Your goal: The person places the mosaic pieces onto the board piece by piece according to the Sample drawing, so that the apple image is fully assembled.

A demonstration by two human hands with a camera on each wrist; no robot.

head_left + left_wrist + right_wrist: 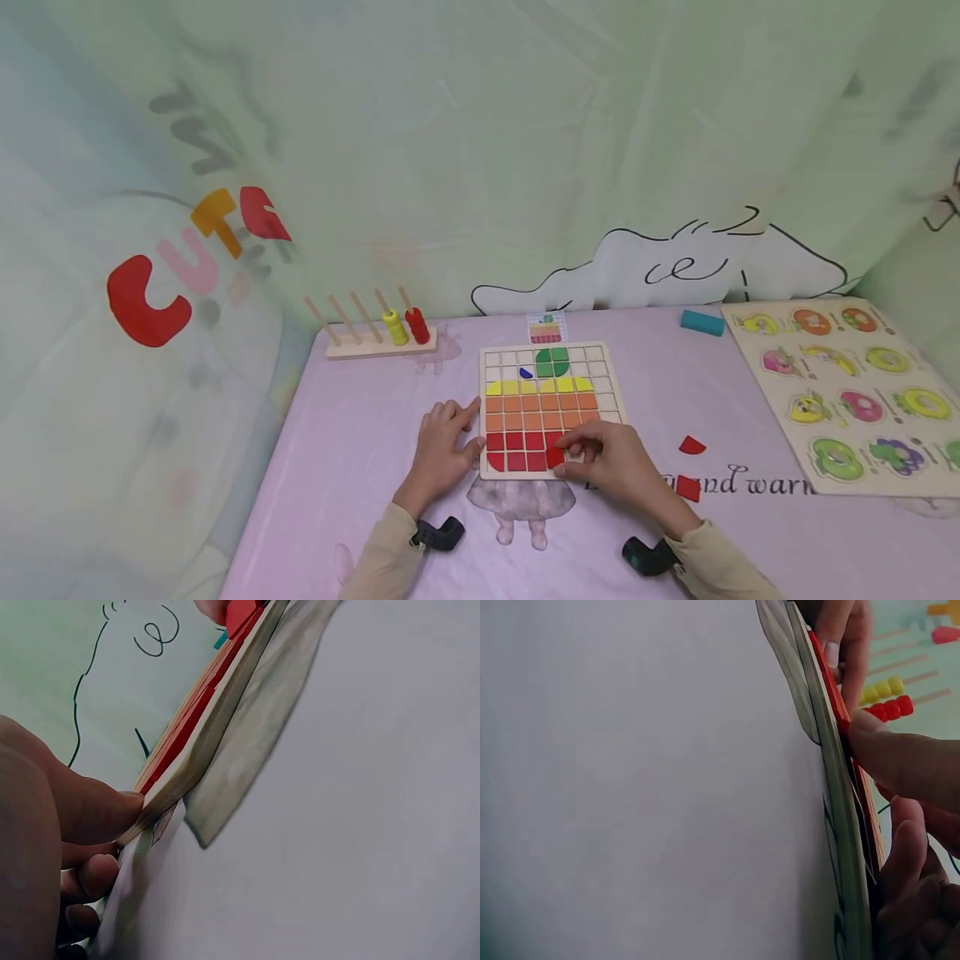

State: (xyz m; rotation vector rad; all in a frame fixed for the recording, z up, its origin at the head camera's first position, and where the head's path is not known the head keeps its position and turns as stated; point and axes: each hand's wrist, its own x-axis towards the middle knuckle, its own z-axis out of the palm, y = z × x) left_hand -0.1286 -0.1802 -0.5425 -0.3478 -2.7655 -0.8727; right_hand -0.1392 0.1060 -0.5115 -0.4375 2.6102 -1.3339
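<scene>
A wooden grid board (611, 379) lies flat, with yellow, orange and red tile rows, a green shape (552, 362) and a small blue piece (526, 373). At its left edge, my left hand (441, 446) rests with index finger and thumb touching the side. In the left wrist view the thumb (112, 814) presses at the board's corner. My right hand (611, 462) pinches a red tile (554, 457) between thumb and index finger over the bottom row. The right wrist view has the thumb (900, 754) on this tile, right at the board's surface.
Two loose red pieces, a rounded one (692, 445) and a square (687, 488), lie right of my right hand. Behind the board is a small pattern card (547, 327). A peg stand (381, 352) is back left; a teal cylinder (702, 322) and fruit puzzle board (780, 400) sit right.
</scene>
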